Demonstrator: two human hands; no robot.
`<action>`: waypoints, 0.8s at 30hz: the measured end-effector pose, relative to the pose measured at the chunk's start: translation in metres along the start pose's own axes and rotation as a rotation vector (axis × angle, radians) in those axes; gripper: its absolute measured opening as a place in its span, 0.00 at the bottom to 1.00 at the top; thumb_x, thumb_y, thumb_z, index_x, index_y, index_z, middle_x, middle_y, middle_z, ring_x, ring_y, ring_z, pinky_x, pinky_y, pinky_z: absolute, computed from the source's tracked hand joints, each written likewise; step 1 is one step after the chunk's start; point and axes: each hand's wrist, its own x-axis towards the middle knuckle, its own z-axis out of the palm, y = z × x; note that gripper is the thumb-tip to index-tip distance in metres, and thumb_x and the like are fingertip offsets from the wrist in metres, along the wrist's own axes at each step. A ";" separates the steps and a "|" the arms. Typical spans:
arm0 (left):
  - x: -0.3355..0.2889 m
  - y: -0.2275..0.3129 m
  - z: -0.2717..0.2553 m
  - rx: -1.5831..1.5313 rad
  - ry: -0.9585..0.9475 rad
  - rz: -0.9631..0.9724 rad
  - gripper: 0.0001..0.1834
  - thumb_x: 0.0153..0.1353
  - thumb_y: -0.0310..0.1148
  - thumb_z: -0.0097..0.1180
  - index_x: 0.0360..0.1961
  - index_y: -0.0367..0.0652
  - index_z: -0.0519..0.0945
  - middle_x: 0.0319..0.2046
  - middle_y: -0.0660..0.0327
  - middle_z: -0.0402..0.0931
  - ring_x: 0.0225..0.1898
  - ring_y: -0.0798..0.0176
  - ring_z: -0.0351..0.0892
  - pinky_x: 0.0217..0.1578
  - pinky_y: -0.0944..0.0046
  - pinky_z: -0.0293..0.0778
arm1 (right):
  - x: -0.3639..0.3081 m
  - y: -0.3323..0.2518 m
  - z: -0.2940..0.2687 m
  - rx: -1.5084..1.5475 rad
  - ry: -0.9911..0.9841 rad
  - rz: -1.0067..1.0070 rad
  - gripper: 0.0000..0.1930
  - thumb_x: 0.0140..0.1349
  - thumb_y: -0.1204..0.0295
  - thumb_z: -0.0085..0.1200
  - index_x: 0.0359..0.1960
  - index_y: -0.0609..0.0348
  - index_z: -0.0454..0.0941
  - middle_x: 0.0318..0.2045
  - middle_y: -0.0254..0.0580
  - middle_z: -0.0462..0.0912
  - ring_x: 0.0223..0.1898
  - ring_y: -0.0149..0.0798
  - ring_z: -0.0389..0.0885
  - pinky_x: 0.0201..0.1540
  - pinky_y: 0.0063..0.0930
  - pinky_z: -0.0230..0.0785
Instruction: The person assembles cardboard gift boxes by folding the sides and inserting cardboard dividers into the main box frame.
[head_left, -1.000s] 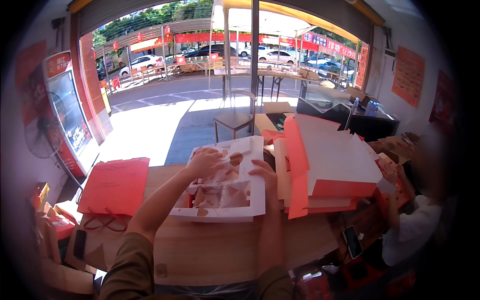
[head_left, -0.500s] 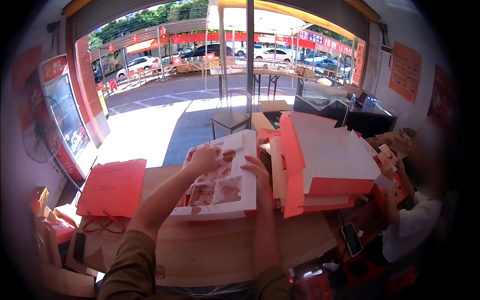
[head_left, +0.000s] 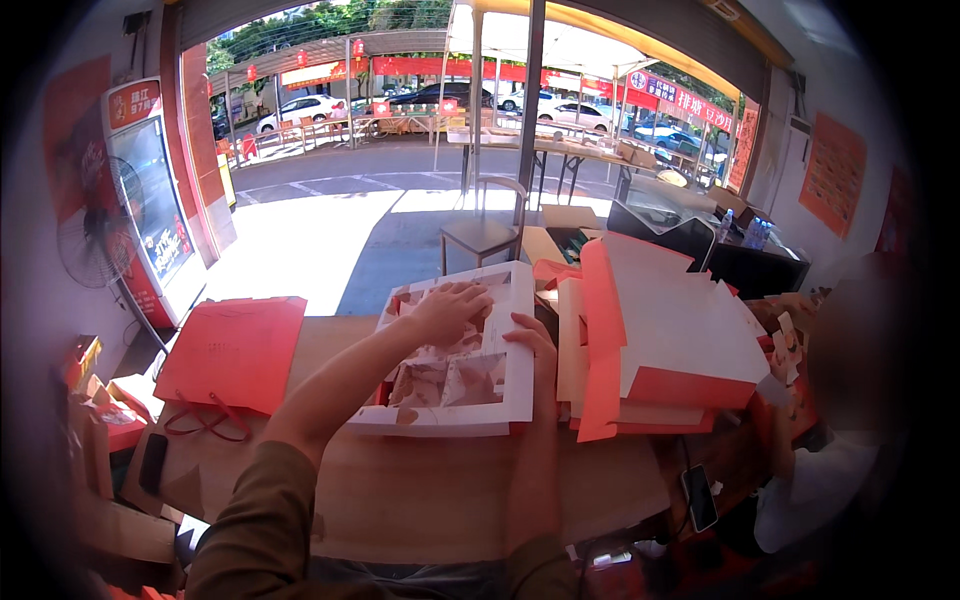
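Note:
A shallow white tray-like box (head_left: 515, 391) with cut-out compartments and printed inner dividers (head_left: 445, 382) lies on the wooden table in front of me. My left hand (head_left: 452, 312) reaches across it, palm down, fingers stretched over the far compartments and pressing on the insert. What lies beneath that palm is hidden. At the box's right edge, my right hand (head_left: 533, 342) grips the rim, its fingers hooked over the top of the side wall. Red shows along the underside of the box.
A red paper bag (head_left: 236, 352) with cord handles lies to the left on the table (head_left: 430, 500). Stacked red and white box lids (head_left: 685, 320) stand close on the right. A phone (head_left: 700, 497) rests near a co-worker (head_left: 815, 490) at far right. Beyond the table stands a chair (head_left: 482, 236).
My left hand has gone from curled fingers to flattened ones, a little further right over the insert. My right hand still grips the rim. The whole view has shifted slightly.

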 end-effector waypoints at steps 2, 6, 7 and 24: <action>0.001 0.001 0.000 -0.027 -0.101 -0.013 0.29 0.60 0.35 0.65 0.63 0.46 0.74 0.60 0.54 0.76 0.69 0.47 0.70 0.71 0.46 0.63 | 0.000 0.003 -0.003 -0.043 -0.030 -0.019 0.08 0.63 0.79 0.55 0.39 0.65 0.87 0.63 0.52 0.79 0.64 0.46 0.79 0.64 0.32 0.72; 0.013 0.024 -0.046 -0.044 -0.302 -0.109 0.27 0.61 0.33 0.63 0.62 0.48 0.75 0.55 0.56 0.79 0.68 0.48 0.72 0.71 0.47 0.64 | -0.001 0.008 -0.007 -0.060 -0.028 -0.026 0.11 0.66 0.78 0.54 0.46 0.65 0.87 0.65 0.53 0.77 0.66 0.48 0.76 0.66 0.35 0.72; 0.016 0.025 -0.052 -0.033 -0.324 -0.135 0.26 0.61 0.33 0.63 0.62 0.49 0.75 0.54 0.56 0.80 0.68 0.49 0.72 0.71 0.48 0.64 | 0.002 0.009 -0.005 -0.077 -0.017 -0.050 0.13 0.67 0.78 0.54 0.50 0.65 0.85 0.66 0.54 0.76 0.67 0.49 0.76 0.66 0.36 0.72; -0.061 0.012 -0.199 0.256 0.235 -0.266 0.30 0.55 0.16 0.58 0.60 0.47 0.73 0.64 0.56 0.75 0.76 0.46 0.64 0.69 0.39 0.66 | -0.012 -0.004 0.057 -0.359 -0.602 0.174 0.27 0.61 0.57 0.68 0.57 0.61 0.83 0.57 0.55 0.82 0.61 0.54 0.80 0.65 0.41 0.72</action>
